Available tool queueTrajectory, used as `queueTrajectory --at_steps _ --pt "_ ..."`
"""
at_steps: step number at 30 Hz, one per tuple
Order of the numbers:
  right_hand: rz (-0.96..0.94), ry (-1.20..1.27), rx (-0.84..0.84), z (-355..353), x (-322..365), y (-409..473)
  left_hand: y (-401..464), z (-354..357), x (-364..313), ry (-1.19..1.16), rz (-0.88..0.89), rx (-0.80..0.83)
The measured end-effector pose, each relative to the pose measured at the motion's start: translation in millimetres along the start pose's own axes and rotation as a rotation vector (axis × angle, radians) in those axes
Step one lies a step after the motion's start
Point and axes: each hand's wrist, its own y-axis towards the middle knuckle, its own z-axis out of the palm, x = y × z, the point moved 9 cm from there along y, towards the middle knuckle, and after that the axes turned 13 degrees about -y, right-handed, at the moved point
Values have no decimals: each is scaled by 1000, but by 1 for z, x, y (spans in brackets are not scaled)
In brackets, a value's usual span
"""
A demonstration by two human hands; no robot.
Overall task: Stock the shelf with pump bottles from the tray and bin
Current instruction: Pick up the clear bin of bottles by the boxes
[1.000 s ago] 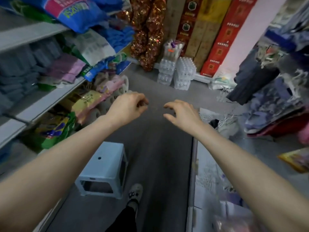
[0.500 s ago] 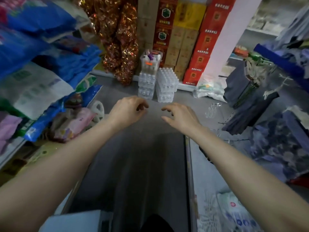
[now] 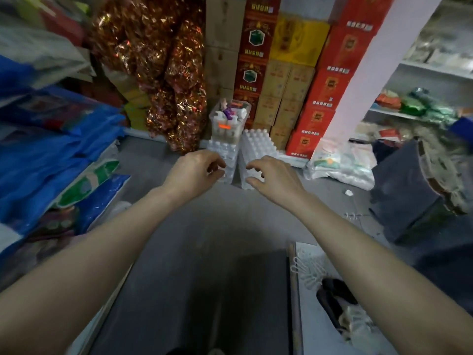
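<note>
1. My left hand (image 3: 194,172) reaches forward over the grey aisle floor (image 3: 204,239), fingers loosely curled with thumb and fingertips close together, holding nothing.
2. My right hand (image 3: 275,180) is stretched out beside it, apart from it, fingers spread and bent, palm down, also holding nothing.
3. Beyond both hands, on the floor at the aisle's end, stand shrink-wrapped packs of clear plastic water bottles with white caps (image 3: 256,144), in two stacks side by side.
4. On the left stack sits the clear plastic bin (image 3: 230,124), with white pump bottles (image 3: 222,116) and a purple-topped one poking out of its open top. An orange label shows on its front; its writing is too blurred to read.
5. Behind the bin rise stacked cartons in red, yellow and brown (image 3: 294,80). They carry printed emblems and white stickers, none of it legible.
6. Crinkled red-and-gold foil bags (image 3: 166,80) hang to the left of the cartons.
7. Blue and green plastic sacks (image 3: 51,155) fill the left shelving, smeared by motion blur, their print unreadable.
8. At right a white pillar (image 3: 371,60), white shelves (image 3: 435,67) with green packets, a dark fabric heap (image 3: 409,190) and a clear plastic bag (image 3: 340,165) on the floor.
9. No tray can be made out among the blurred goods.
</note>
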Motion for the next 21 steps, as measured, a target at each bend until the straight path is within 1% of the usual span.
queueTrajectory --at_steps 3,7,11,15,18,21 --pt "-12 19 11 14 -24 69 61 9 33 -12 -16 -10" --pt "-10 37 23 43 -59 166 149 30 95 -28 -64 -14" --pt "22 40 7 74 -94 269 244 50 166 -47 -74 9" --pt "62 59 44 103 -124 375 345 59 233 -64 -52 35" --pt "90 60 41 116 -146 447 415 66 272 -70 -37 73" --pt "109 66 35 130 -170 511 479 81 311 -95 -64 100"
